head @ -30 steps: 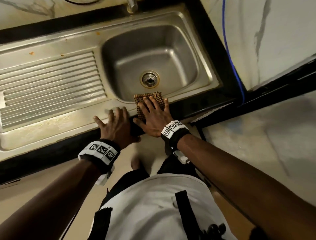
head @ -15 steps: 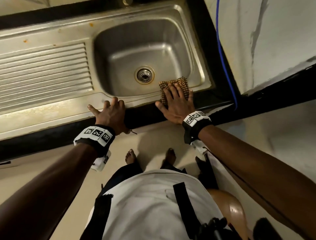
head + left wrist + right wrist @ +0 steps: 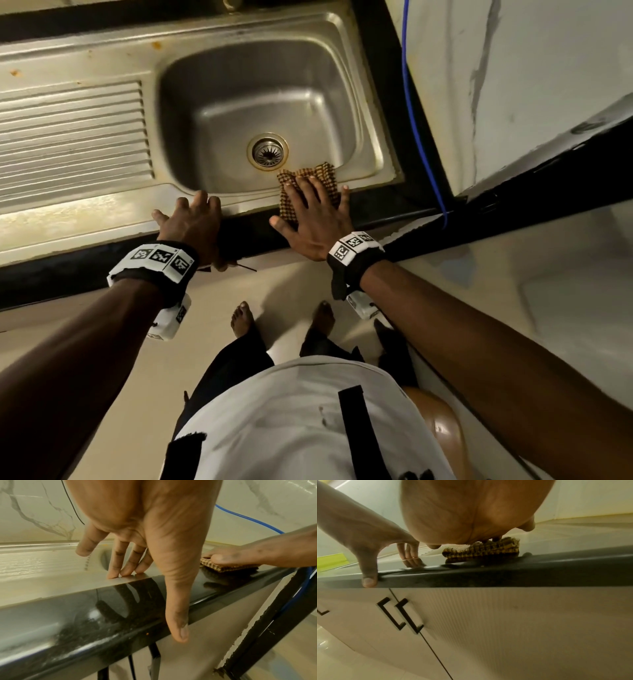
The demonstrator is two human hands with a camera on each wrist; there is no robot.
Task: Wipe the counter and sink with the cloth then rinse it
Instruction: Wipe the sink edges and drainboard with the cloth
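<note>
My right hand (image 3: 317, 219) lies flat with fingers spread on the brown checked cloth (image 3: 310, 186), pressing it on the near rim of the shiny steel sink (image 3: 390, 171). It has slid back left since a moment ago. My left hand (image 3: 191, 219) still rests with straight fingers on the black desk (image 3: 102, 274) edge.

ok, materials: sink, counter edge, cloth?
Sink: looks like stainless steel, brushed and dull, with pressed drainer ridges and a few rust-coloured spots.
Counter edge: black, glossy, speckled, and mirrors the fingers; probably polished granite, possibly a lookalike.
Cloth: woven brown-and-cream check with a coarse waffle texture, folded flat under the right hand; the fibre can't be told.
</note>
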